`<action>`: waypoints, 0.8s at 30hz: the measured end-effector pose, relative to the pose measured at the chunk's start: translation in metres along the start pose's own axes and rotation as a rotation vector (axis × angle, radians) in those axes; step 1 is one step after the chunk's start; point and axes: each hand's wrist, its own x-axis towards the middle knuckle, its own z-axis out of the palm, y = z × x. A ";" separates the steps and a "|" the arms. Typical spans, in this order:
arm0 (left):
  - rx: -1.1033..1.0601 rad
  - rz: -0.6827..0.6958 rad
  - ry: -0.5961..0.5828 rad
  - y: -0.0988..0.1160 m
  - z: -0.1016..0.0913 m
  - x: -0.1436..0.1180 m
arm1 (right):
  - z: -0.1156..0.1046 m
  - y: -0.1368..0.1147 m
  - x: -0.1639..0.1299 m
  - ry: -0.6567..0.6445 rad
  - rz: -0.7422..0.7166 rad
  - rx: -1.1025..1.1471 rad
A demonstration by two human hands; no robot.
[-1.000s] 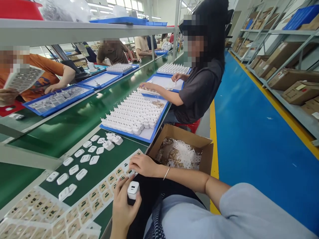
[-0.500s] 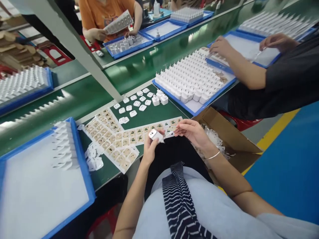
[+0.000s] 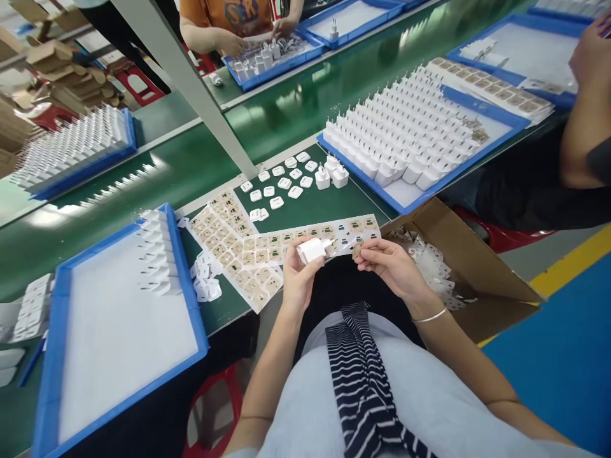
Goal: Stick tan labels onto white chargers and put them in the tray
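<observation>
My left hand (image 3: 296,283) is closed around a white charger plug (image 3: 312,250), its pins pointing right. Just to its right, my right hand (image 3: 389,268) pinches a small tan sticker (image 3: 357,250) between thumb and fingers; a clear strip shows between the sticker and the plug. Under and behind both hands lie sheets of tan stickers (image 3: 261,251), overlapping on the green bench (image 3: 286,219). Beyond them several small white square caps (image 3: 285,183) are spread out, beside a few upright charger plugs (image 3: 340,176).
A blue-rimmed tray (image 3: 128,337) with a row of plugs is on the left; another tray (image 3: 405,207) full of plugs stands ahead right. White scraps fill a cardboard box (image 3: 477,273) by my right arm. A metal post (image 3: 205,95) rises from the bench. Co-workers sit opposite and right.
The view has shifted left and down. The plug in my left hand has turned so its pins face right. A tan sticker now shows in my right fingers. The opposite co-worker has lowered the sheet.
</observation>
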 end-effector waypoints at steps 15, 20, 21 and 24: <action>0.157 0.218 -0.206 0.005 0.009 -0.012 | 0.024 -0.009 -0.021 -0.193 0.003 0.092; 0.051 0.013 -0.293 0.009 0.005 -0.016 | 0.028 -0.014 -0.026 -0.181 -0.042 0.062; 0.021 -0.001 -0.313 0.009 0.003 -0.016 | 0.028 -0.016 -0.027 -0.177 -0.052 0.044; -0.003 0.065 -0.381 0.011 0.001 -0.018 | 0.030 -0.025 -0.031 -0.188 -0.064 -0.019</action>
